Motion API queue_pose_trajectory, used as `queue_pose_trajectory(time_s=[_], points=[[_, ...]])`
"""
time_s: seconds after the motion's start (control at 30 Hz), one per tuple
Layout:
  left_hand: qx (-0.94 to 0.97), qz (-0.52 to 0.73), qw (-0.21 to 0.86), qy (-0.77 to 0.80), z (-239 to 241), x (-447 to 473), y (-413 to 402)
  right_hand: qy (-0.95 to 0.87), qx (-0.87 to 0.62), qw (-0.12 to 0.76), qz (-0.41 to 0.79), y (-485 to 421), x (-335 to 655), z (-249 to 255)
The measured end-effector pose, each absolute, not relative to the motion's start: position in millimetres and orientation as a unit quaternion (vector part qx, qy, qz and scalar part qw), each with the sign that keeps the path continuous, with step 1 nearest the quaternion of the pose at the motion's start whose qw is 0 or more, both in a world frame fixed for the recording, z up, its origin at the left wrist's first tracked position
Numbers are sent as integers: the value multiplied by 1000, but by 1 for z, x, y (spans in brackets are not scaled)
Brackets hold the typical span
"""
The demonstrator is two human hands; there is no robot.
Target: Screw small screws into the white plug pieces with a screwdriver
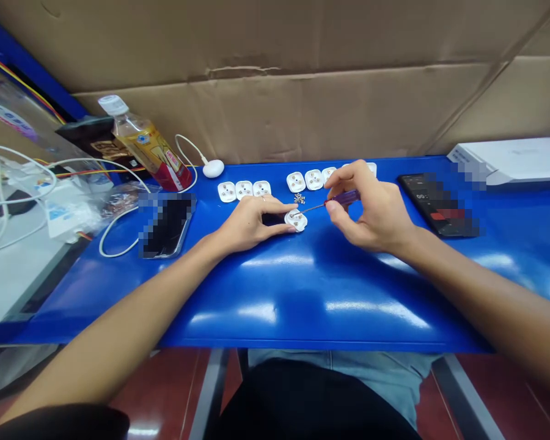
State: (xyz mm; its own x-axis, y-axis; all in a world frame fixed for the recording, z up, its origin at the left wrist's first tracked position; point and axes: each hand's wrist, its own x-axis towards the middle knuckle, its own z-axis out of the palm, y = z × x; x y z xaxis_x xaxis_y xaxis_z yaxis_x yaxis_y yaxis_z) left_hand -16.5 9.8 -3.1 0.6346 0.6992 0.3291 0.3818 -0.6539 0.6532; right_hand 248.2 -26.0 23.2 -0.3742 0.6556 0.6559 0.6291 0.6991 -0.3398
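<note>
Between the thumb and fingers of my left hand [252, 223] is a small white plastic piece [297, 220] with brass-coloured metal parts in it, held at the blue tabletop. My right hand [371, 211] grips a screwdriver [346, 197] with a purplish handle. Its thin shaft slants down to the left, and the tip meets the white piece. A little pile of screws [299, 198] lies just behind that piece. Farther back, similar white pieces stand in two rows, a left row [244, 190] and a right row [314, 179] partly hidden by my right hand.
On the left are a phone [169, 226], a drink bottle [149, 146], a round white device [213, 168] on a cable, and tangled wires. A second phone [437, 205] and a white box [513, 160] lie on the right. Cardboard [275, 116] walls the back.
</note>
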Motion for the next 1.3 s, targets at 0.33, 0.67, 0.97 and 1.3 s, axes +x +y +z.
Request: queue_pose_trajectory(time_s=[0.33, 0.67, 0.97, 1.3], points=[[881, 286, 230, 298, -1, -17, 9, -833, -374, 407, 3, -26, 249, 25], [888, 295, 213, 282, -1, -17, 9, -829, -374, 416, -4, -27, 249, 25], [893, 305, 188, 274, -3, -19, 11, -828, -387, 406, -9, -26, 249, 27], [894, 316, 167, 271, 0, -18, 10, -805, -411, 425, 50, -27, 249, 29]])
